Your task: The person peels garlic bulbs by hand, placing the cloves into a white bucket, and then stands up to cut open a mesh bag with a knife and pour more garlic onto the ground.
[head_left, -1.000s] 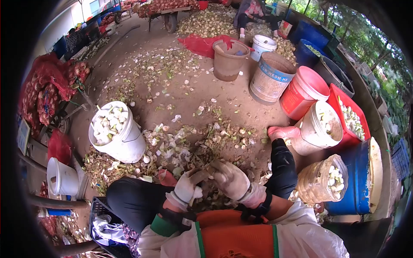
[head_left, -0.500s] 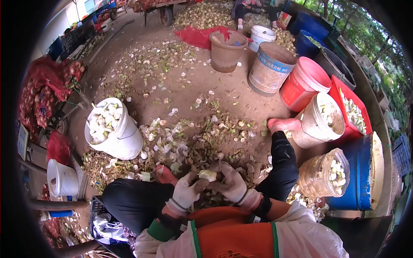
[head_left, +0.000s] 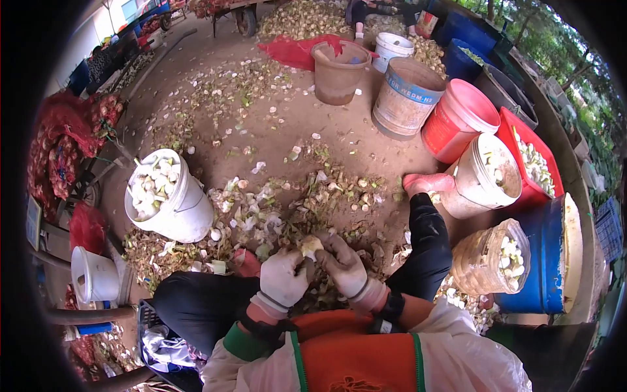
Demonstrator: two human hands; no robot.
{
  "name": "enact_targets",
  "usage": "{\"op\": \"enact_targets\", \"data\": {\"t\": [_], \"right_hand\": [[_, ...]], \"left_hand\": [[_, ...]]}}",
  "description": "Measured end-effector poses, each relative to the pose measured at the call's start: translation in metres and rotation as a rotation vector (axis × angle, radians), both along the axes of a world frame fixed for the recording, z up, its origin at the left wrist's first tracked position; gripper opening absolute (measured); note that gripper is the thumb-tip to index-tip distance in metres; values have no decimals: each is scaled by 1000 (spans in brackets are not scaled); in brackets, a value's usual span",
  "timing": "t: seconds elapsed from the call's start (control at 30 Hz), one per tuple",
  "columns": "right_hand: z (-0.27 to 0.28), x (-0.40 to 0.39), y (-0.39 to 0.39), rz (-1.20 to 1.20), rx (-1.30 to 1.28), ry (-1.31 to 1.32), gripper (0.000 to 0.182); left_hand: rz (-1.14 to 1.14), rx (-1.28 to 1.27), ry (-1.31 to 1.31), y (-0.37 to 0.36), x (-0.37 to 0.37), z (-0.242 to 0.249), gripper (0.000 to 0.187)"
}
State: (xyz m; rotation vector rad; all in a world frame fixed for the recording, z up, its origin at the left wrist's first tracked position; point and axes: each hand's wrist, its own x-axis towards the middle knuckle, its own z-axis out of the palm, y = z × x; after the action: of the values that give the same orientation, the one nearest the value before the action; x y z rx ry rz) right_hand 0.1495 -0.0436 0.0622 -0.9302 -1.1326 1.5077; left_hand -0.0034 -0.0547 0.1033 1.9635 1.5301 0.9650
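A pale garlic bulb (head_left: 310, 246) is held between both gloved hands, low in the middle of the view. My left hand (head_left: 286, 277) wears a whitish glove and pinches the bulb's left side with its fingers curled. On the right side, my right hand (head_left: 343, 264), its glove dirty at the fingertips, closes its thumb and fingers on the same bulb. Peelings and cut stalks (head_left: 326, 287) lie on the ground just below and beyond the hands.
A white bucket (head_left: 189, 208) of peeled garlic stands left. At right are a cream bucket (head_left: 464, 186), a clear tub (head_left: 473, 261), a red crate (head_left: 552, 160) and a blue barrel (head_left: 542, 261). Red net sacks (head_left: 55, 150) lie far left. Another person (head_left: 385, 8) sits at the top.
Both hands have stayed together round the bulb and risen slightly, with the fingers shifted and the bulb turned. The view has moved a little.
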Motion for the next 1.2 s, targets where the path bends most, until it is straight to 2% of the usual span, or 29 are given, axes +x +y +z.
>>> {"op": "enact_targets", "data": {"t": [0.07, 0.13, 0.2, 0.23, 0.3, 0.33, 0.37, 0.4, 0.47, 0.5, 0.53, 0.6, 0.63, 0.67, 0.73, 0.8, 0.87, 0.9, 0.93, 0.97, 1.0, 1.07, 1.1, 1.17, 1.2], "right_hand": [[-13, 4, 15, 86, 5, -128, 34], [-14, -1, 18, 79, -1, -117, 34], [-11, -6, 14, -8, 11, -169, 34], [-11, -10, 15, -29, -15, -123, 32], [-2, -9, 22, 38, -93, -210, 30], [5, -10, 30, 108, -156, -289, 29], [11, -6, 38, 226, -168, -86, 29], [7, -4, 37, 226, -166, -80, 29], [-4, -1, 30, 188, -31, -223, 33], [11, -1, 23, 246, 57, -53, 38], [17, 1, 23, 245, 58, -54, 38], [21, 12, 21, 409, 64, -51, 42], [18, 17, 20, 464, -188, 154, 45], [19, 22, 20, 454, -187, 154, 45], [25, 35, 17, 460, -200, 335, 45], [28, 46, 16, 418, -254, 378, 46], [45, 46, 17, 292, -292, 384, 47], [35, 44, 19, 278, -304, 363, 48], [27, 42, 24, 288, -296, 361, 48], [18, 37, 23, 326, -274, 336, 49], [14, 31, 21, 368, -249, 313, 50], [30, 17, 16, 399, -256, 216, 52], [33, 10, 15, 374, -266, 318, 51], [29, 0, 16, 362, -298, 541, 47], [10, -3, 19, 368, -291, 534, 47]], "left_hand": [[-72, 63, -25, 1, -3, -3, 5], [-46, -310, -379, -3, 2, 11, 9], [-99, -373, -339, 1, -9, 21, 11], [-194, -451, -361, 0, -12, 25, 11], [-353, -562, -441, -8, -8, 30, 14], [-284, -815, -609, -13, -4, 33, 16], [-407, -538, -551, -10, -9, 14, 16], [-525, -260, -487, -4, -13, 8, 16], [-467, 178, -128, 7, -27, 4, 20], [-425, -59, -147, 4, -31, 15, 30], [-426, -59, -149, 7, -30, 9, 30], [-572, 281, -124, 9, -22, -9, 38], [-588, 68, -237, 2, -18, -7, 35], [-597, 67, -238, 7, -22, -8, 35], [-626, 134, -334, 20, -44, -17, 31], [-208, -370, -1740, 36, -85, -79, 30], [220, -428, -1675, 44, -102, -56, 27], [317, -414, -1349, 27, -64, -24, 21], [223, -356, -1355, 23, -44, -39, 26], [-207, -247, -956, 7, -41, -45, 40], [-143, -257, -830, -6, -24, -24, 42], [-81, -525, -757, -8, -19, -31, 30], [-74, -514, -761, -10, -14, -28, 30], [138, -271, -571, -9, -7, -21, 18], [139, -262, -577, -9, -8, -19, 18]]}}
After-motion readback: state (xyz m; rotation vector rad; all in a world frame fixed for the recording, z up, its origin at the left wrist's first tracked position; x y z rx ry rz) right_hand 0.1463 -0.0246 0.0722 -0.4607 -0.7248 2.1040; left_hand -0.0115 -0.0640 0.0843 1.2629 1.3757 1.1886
